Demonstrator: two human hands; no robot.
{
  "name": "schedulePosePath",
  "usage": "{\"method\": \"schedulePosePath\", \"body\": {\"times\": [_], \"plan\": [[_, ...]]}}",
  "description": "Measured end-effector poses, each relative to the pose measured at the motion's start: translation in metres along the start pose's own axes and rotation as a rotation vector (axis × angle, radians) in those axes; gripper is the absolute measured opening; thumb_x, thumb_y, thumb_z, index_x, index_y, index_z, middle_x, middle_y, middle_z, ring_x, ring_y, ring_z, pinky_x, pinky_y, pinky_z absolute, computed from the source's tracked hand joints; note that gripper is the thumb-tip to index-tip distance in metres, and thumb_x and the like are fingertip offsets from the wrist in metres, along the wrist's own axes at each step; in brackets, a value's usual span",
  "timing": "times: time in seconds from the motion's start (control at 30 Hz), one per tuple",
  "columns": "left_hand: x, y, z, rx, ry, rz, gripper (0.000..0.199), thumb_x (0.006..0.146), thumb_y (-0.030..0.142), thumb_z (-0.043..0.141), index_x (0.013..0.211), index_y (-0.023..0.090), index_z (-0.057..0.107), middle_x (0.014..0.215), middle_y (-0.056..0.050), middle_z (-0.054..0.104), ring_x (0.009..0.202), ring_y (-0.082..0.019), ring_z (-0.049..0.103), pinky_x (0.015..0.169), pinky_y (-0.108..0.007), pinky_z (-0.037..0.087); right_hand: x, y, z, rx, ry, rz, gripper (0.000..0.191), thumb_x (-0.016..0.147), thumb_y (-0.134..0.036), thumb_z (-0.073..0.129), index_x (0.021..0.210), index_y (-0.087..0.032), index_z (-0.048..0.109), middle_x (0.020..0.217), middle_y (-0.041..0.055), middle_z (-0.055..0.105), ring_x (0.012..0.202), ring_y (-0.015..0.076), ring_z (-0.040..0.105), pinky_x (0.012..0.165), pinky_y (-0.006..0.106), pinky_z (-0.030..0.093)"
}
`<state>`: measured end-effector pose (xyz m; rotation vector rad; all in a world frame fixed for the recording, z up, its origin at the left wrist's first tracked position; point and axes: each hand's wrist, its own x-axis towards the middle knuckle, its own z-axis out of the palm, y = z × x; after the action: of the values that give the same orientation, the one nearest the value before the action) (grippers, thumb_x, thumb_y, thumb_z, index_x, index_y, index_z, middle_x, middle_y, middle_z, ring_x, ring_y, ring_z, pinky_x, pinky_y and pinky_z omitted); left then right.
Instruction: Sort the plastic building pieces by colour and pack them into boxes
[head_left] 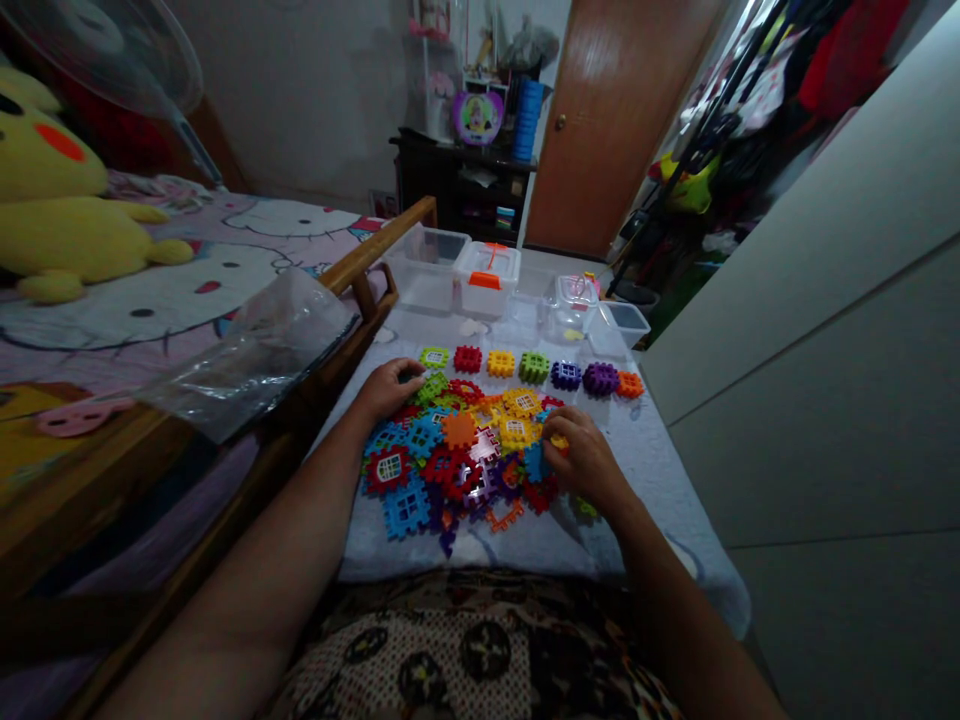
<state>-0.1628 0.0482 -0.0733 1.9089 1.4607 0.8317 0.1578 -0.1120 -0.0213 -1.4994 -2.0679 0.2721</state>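
Observation:
A loose pile of colourful plastic building blocks (459, 432), flat squares with notched edges and some window grids, lies in front of me on a cloth-covered table. My left hand (394, 388) is at the pile's far left, its curled fingertips against a green building block (433, 387). On the right side of the pile, my right hand (581, 455) has its fingers closed around a yellow building block (558, 441), partly hidden by them. Beyond the pile runs a row of blocks grouped by colour, from a light green stack (434, 357) to an orange stack (630, 384).
Clear plastic boxes stand at the table's far end, one with an orange-handled lid (489, 275). A wooden bed rail (375, 250) borders the left side, with a plastic bag (262, 345) over it. At the right is a pale cabinet (810, 400).

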Motion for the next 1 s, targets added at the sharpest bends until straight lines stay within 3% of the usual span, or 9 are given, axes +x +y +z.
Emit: {"method": "schedulePosePath", "body": {"times": [0.13,0.27,0.47,0.57,0.73,0.87,1.0], "plan": [[-0.001,0.002,0.000,-0.018,0.005,-0.009,0.041,0.070,0.050,0.063,0.096,0.019,0.070,0.100,-0.008,0.073,0.094,-0.026,0.066,0.093,-0.040,0.050,0.023,-0.008,0.000,0.049,0.112,0.059,0.010,0.082,-0.013,0.054,0.079,-0.022,0.056,0.077,0.0015,0.056,0.067,0.0155,0.053,0.066,0.029,0.042],[-0.002,0.005,-0.001,-0.039,0.013,-0.005,0.040,0.069,0.052,0.064,0.092,0.020,0.069,0.098,-0.007,0.073,0.092,-0.026,0.066,0.091,-0.039,0.051,0.035,-0.010,0.011,0.037,0.229,0.012,0.012,0.086,-0.015,0.051,0.077,-0.023,0.053,0.079,0.0029,0.054,0.071,0.0167,0.052,0.066,0.028,0.042],[-0.002,0.006,-0.001,-0.050,0.013,-0.006,0.041,0.068,0.053,0.064,0.092,0.019,0.069,0.098,-0.008,0.073,0.092,-0.026,0.067,0.092,-0.039,0.050,0.022,0.000,0.020,-0.023,0.014,-0.073,0.015,0.085,-0.009,0.049,0.083,-0.022,0.055,0.090,0.0064,0.059,0.087,0.0209,0.056,0.078,0.032,0.045],[-0.001,0.005,0.000,-0.066,0.013,-0.014,0.042,0.068,0.053,0.065,0.092,0.019,0.069,0.099,-0.008,0.073,0.092,-0.026,0.066,0.093,-0.041,0.050,0.015,0.010,0.009,0.006,0.011,-0.083,0.016,0.083,-0.009,0.049,0.088,-0.021,0.058,0.094,0.0074,0.061,0.091,0.0221,0.058,0.083,0.035,0.047],[-0.001,0.002,0.000,-0.067,0.005,-0.021,0.046,0.069,0.058,0.065,0.095,0.020,0.070,0.099,-0.008,0.074,0.093,-0.026,0.067,0.092,-0.039,0.051,0.006,0.050,-0.017,-0.051,0.125,0.120,0.014,0.083,-0.017,0.051,0.091,-0.020,0.063,0.094,0.0086,0.064,0.090,0.0236,0.061,0.084,0.040,0.049],[0.000,0.001,0.000,-0.038,0.008,-0.011,0.047,0.070,0.059,0.064,0.095,0.020,0.071,0.099,-0.007,0.074,0.093,-0.026,0.067,0.092,-0.038,0.050,-0.006,0.082,-0.026,-0.090,0.032,0.262,0.034,0.077,-0.029,0.064,0.109,-0.018,0.064,0.111,0.0120,0.068,0.106,0.0287,0.062,0.096,0.048,0.047],[0.000,0.000,0.000,-0.032,0.016,-0.012,0.046,0.068,0.059,0.065,0.094,0.021,0.071,0.097,-0.007,0.073,0.091,-0.026,0.067,0.091,-0.038,0.050,-0.014,0.090,-0.023,-0.037,-0.036,0.329,0.045,0.077,-0.034,0.067,0.119,-0.016,0.062,0.117,0.0148,0.068,0.107,0.0290,0.063,0.095,0.047,0.048]]}}
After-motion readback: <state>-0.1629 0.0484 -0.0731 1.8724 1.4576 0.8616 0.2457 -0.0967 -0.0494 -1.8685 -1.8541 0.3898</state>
